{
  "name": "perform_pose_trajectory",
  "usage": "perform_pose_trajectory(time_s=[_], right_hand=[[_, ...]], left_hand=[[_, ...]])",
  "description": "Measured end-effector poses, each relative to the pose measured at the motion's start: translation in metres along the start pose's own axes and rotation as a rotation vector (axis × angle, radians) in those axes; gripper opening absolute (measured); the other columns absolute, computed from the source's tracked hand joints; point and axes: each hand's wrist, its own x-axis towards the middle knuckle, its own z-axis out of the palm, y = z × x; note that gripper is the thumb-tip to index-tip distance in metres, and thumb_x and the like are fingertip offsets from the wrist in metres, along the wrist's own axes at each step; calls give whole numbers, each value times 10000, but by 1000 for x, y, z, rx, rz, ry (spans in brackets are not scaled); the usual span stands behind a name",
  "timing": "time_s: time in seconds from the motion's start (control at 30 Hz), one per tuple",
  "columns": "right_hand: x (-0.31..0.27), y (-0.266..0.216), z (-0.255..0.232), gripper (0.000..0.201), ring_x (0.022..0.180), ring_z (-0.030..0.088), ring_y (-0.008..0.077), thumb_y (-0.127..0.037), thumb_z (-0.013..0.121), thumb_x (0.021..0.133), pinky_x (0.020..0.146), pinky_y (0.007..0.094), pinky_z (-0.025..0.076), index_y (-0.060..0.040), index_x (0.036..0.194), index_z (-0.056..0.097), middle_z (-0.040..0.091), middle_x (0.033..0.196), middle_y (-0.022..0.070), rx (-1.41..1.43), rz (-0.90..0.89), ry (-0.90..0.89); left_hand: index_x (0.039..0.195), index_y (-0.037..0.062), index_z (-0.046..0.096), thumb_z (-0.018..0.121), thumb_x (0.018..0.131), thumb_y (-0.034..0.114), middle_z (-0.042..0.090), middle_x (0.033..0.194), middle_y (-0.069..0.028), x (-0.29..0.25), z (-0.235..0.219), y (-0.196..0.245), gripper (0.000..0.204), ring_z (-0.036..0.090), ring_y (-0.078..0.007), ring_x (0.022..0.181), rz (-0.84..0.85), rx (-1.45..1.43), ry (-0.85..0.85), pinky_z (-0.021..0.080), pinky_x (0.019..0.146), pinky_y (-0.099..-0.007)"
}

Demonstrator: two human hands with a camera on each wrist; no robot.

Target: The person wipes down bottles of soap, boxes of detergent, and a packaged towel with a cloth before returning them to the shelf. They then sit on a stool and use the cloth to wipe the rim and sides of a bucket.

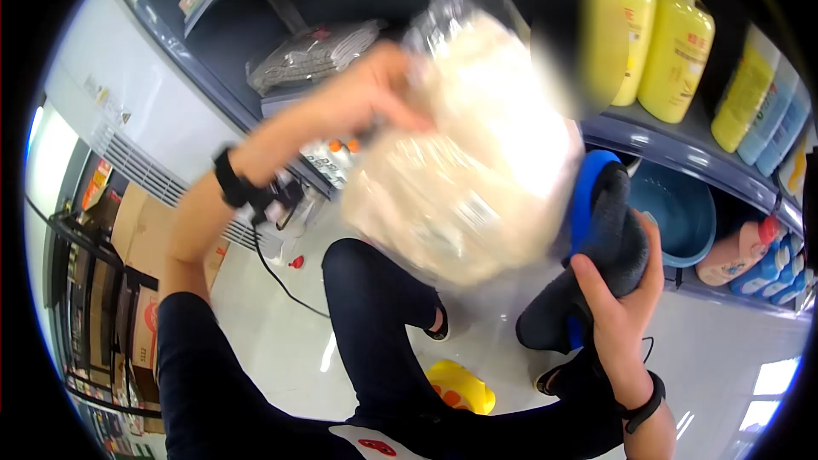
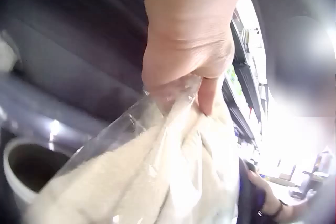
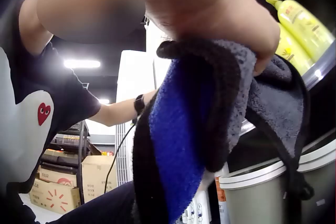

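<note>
My left hand (image 1: 375, 89) grips the upper part of a clear plastic bag (image 1: 426, 230) holding a cream, soft-looking cloth. In the left wrist view the bag's film (image 2: 181, 85) bunches between thumb and fingers, and the cream cloth (image 2: 121, 182) hangs below. A grey and blue microfibre cloth (image 1: 609, 234) with black edging is in my right hand (image 1: 626, 307), thumb on one side and fingers on the other. From the right wrist, the folded cloth's blue face (image 3: 176, 140) droops beneath that hand. The bag is raised in front of the shelf, left of the microfibre cloth.
Yellow pump bottles (image 1: 677, 55) stand on the shelf at upper right. A blue basin (image 1: 703, 213) and a pink bottle (image 1: 728, 255) occupy the level below. A plastic-wrapped grey textile (image 1: 315, 55) lies at upper left. The floor holds a yellow object (image 1: 460, 388) between the feet and a black cable (image 1: 281, 277).
</note>
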Motion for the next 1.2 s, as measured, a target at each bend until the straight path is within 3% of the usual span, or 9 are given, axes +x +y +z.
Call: perform_pose_trajectory(time_s=[0.2, 0.33, 0.37, 0.43, 0.5, 0.67, 1.03, 1.1, 1.2], right_hand=[[-2, 0, -2, 588, 946, 603, 157, -125, 830, 786, 859, 305, 507, 24, 1265, 523, 637, 1036, 103, 16, 82, -89], [-1, 17, 2, 538, 918, 611, 154, -142, 808, 820, 840, 310, 522, 34, 1242, 523, 642, 1019, 106, 50, 159, -136], [-1, 20, 1, 536, 915, 612, 155, -147, 806, 823, 839, 310, 522, 35, 1240, 522, 643, 1015, 105, 56, 190, -142], [-3, 22, 0, 507, 900, 620, 164, -148, 800, 826, 839, 315, 522, 40, 1211, 530, 657, 992, 122, 49, 198, -144], [-4, 27, -4, 496, 894, 625, 168, -149, 798, 825, 837, 316, 525, 42, 1199, 534, 664, 981, 133, -9, 152, -155], [-5, 32, -6, 487, 897, 630, 176, -153, 796, 822, 840, 328, 520, 41, 1189, 541, 670, 977, 138, 27, 194, -172], [7, 23, -6, 407, 893, 610, 150, -146, 781, 838, 817, 302, 503, 16, 1152, 580, 647, 999, 76, 200, 392, -39], [10, 19, -9, 272, 852, 638, 170, -117, 719, 895, 768, 309, 526, -33, 1112, 577, 641, 963, 60, 433, 619, 11], [13, 29, -19, 240, 829, 663, 202, -131, 678, 907, 743, 329, 552, -34, 1098, 570, 658, 975, 80, 516, 847, 55]], left_hand=[[1302, 28, 608, 765, 780, 262, 667, 1230, -171, 136, -113, 47, 594, 643, -290, 1117, -27, 573, -249, 500, 992, -408], [1380, 72, 560, 722, 768, 335, 603, 1275, -226, 166, -75, 32, 685, 549, -394, 1209, 51, 1706, 603, 437, 1035, -456], [1191, 38, 626, 739, 753, 281, 671, 1022, -240, 167, -76, 1, 514, 644, -406, 991, 522, 1852, 932, 514, 858, -456], [1353, 22, 579, 643, 885, 461, 627, 1320, -220, 169, -52, -7, 645, 620, -317, 1212, 99, 1380, 670, 471, 1050, -419], [1486, 172, 486, 516, 893, 676, 427, 1509, -286, 170, -35, -44, 779, 419, -454, 1392, -65, 1035, 278, 272, 1109, -705], [1575, 324, 339, 423, 947, 728, 225, 1640, -239, 121, 34, -88, 751, 162, -477, 1514, 5, 956, 20, 178, 1154, -693], [1482, 159, 442, 547, 946, 599, 320, 1583, -240, 111, 45, -98, 702, 272, -484, 1462, 320, 1134, 393, 211, 1136, -705], [1275, 74, 592, 636, 923, 275, 515, 1376, -196, 102, 42, -84, 408, 477, -395, 1271, 834, 1003, 655, 370, 1066, -513], [1128, 53, 630, 597, 877, 117, 596, 1191, -155, 44, 92, -59, 261, 547, -343, 1141, 789, 678, 545, 400, 1016, -425]])
